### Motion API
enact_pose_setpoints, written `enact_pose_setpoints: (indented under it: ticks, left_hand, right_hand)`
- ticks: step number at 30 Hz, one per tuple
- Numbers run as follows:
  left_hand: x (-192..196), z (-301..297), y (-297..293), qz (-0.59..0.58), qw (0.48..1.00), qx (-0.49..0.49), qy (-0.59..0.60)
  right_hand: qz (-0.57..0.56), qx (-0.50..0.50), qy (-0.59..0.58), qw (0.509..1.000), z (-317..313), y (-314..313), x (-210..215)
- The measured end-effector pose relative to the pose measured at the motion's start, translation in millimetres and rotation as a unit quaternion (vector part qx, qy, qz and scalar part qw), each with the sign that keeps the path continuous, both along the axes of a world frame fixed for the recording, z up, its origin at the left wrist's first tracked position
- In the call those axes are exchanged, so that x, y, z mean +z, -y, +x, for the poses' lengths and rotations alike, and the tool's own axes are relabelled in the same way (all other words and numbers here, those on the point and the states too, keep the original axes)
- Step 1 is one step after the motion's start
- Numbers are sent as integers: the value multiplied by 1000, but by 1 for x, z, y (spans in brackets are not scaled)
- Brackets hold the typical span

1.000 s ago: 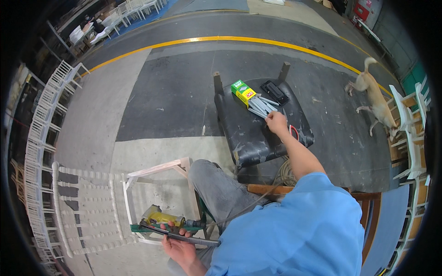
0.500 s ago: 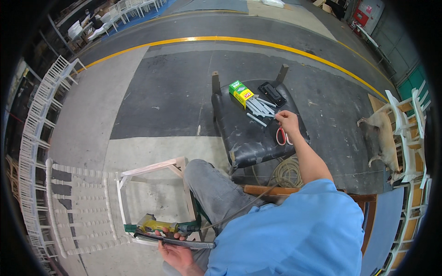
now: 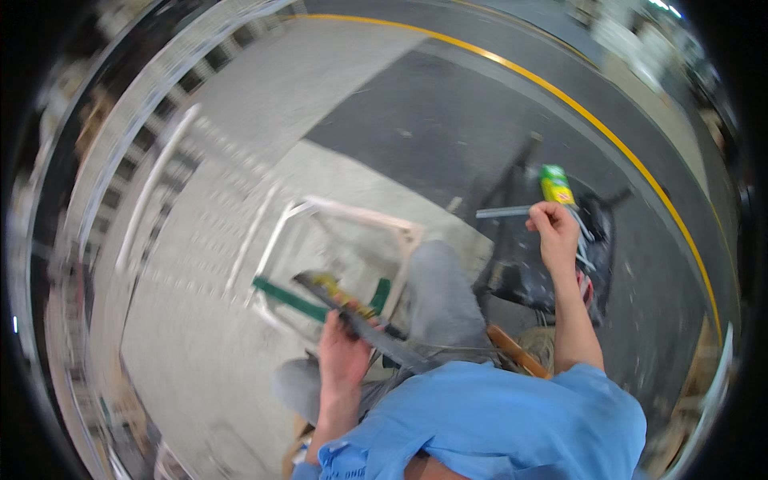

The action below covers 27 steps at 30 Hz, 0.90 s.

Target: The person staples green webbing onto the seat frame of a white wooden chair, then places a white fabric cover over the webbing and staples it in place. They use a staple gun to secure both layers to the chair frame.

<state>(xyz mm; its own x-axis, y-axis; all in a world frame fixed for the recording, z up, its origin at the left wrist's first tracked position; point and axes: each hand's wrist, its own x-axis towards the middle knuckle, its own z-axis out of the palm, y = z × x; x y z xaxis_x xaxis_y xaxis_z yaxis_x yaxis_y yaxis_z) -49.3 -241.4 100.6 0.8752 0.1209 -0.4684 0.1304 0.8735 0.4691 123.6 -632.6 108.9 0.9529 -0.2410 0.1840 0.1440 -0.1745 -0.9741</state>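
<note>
My left hand (image 3: 342, 356) is closed round a blurred staple gun (image 3: 344, 298), yellow and dark, with a long grey magazine, low over a chair frame. In my right hand (image 3: 556, 232), thumb and fingers pinch one end of a long grey staple strip (image 3: 502, 213), which sticks out to the left. Below and behind that hand is a black padded seat (image 3: 520, 284). It carries a green and yellow box (image 3: 555, 184), more loose staple strips (image 3: 588, 228) and red-handled scissors (image 3: 585, 286), partly hidden by my right wrist.
The white and bare-wood chair frame (image 3: 276, 240) lies by my knees with a green band (image 3: 292, 300) across it. Its blurred spindled back (image 3: 156, 188) extends left. A coiled hose (image 3: 542, 344) sits beside a brown wooden piece (image 3: 516, 352). Rows of white chairs (image 3: 132, 168) line the left.
My right hand has lifted a staple strip off the seat and brought it leftward. My left hand still holds the staple gun, now tilted differently. The whole view has swung left and blurred.
</note>
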Motion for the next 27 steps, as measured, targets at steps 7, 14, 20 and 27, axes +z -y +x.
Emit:
enact_pose_setpoints:
  ticks: [7, 14, 20, 27]
  left_hand:
    - [1, 6, 31, 48, 999, -1, -3]
    - [16, 5, 45, 80, 996, 45, -9]
    - [-4, 3, 37, 67, 995, 63, 37]
    - [5, -2, 33, 55, 996, 62, 16]
  right_hand:
    - [-40, 252, 147, 956, -43, -221, 65]
    - [-122, 300, 216, 921, -61, -274, 44]
    - [-227, 367, 161, 888, -83, -270, 32]
    - [-183, 415, 51, 890, -71, -272, 29]
